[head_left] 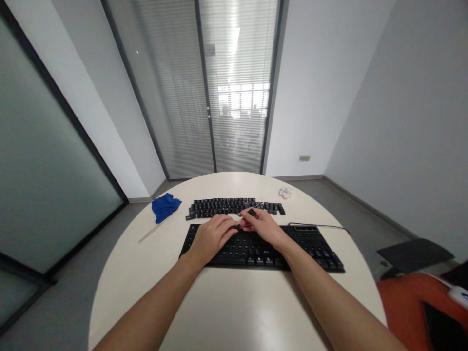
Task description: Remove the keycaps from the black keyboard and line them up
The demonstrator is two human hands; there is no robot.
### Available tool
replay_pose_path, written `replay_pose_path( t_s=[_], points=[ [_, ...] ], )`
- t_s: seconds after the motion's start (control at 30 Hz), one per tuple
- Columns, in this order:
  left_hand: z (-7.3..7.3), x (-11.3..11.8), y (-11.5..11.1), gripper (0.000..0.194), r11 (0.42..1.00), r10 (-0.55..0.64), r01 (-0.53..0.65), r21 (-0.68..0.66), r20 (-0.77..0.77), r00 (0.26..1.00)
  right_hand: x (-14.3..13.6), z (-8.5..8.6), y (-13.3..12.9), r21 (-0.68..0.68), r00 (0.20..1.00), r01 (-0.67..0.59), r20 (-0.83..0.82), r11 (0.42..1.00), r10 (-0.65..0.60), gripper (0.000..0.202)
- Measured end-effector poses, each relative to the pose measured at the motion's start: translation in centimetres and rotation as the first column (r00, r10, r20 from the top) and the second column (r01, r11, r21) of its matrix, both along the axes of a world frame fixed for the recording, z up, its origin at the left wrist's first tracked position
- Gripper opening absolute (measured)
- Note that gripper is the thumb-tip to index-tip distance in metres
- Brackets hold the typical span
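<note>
A black keyboard [234,252] lies in front of me, many of its keycaps off and bare key sockets showing. Over its upper edge, my left hand [212,237] is closed, its thumb and fingertips pinching what looks like a small black keycap [237,227]. Close beside it, my right hand [262,226] grips a small black-handled tool [252,212] with a thin shaft slanting toward the left fingertips. The exact kind of tool is too small to tell. Just behind the hands, loose black keycaps [215,206] are laid out in rows.
A blue cloth [165,206] lies at the left on the round white table [127,292], with a thin wooden stick [157,227] beside it. Crumpled white tissue [285,193] sits at the far right. The keyboard's cable [329,225] runs off rightward. An orange chair [405,307] stands at the right.
</note>
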State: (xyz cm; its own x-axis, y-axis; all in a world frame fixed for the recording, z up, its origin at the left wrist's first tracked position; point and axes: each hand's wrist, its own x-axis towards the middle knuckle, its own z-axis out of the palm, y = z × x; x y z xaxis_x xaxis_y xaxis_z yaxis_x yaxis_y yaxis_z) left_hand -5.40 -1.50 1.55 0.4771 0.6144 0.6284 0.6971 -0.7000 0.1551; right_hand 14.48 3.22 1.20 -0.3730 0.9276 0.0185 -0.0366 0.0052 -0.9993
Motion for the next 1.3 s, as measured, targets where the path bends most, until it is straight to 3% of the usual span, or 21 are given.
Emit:
replay_pose_path(
  t_s=[0.17,0.33,0.5,0.77,1.3],
  points=[
    [0.0,-0.7,0.8,0.017,0.989,0.146,-0.142,-0.041,0.109,0.983,0.9,-0.1,0.9,-0.090,0.999,0.041,0.018,0.995,-0.040,0.037],
    [0.3,-0.8,2.5,0.015,0.969,0.244,-0.239,-0.059,0.118,0.963,1.6,0.0,1.3,-0.041,0.997,0.042,0.069,0.998,-0.039,0.043],
    [0.3,0.4,4.5,0.014,0.962,0.264,-0.265,-0.070,-0.035,0.964,1.6,0.2,1.1,0.034,0.998,0.006,0.066,0.999,-0.008,0.046],
    [-1.1,0.7,6.8,0.012,0.949,0.283,-0.306,-0.078,-0.225,0.933,1.7,0.6,1.0,0.106,0.995,-0.003,0.104,0.994,-0.008,0.049],
    [-1.4,0.9,6.9,0.010,0.932,0.318,-0.349,-0.095,-0.244,0.916,1.8,0.5,1.0,0.134,0.987,-0.008,0.158,0.991,-0.013,0.049]
  ],
)
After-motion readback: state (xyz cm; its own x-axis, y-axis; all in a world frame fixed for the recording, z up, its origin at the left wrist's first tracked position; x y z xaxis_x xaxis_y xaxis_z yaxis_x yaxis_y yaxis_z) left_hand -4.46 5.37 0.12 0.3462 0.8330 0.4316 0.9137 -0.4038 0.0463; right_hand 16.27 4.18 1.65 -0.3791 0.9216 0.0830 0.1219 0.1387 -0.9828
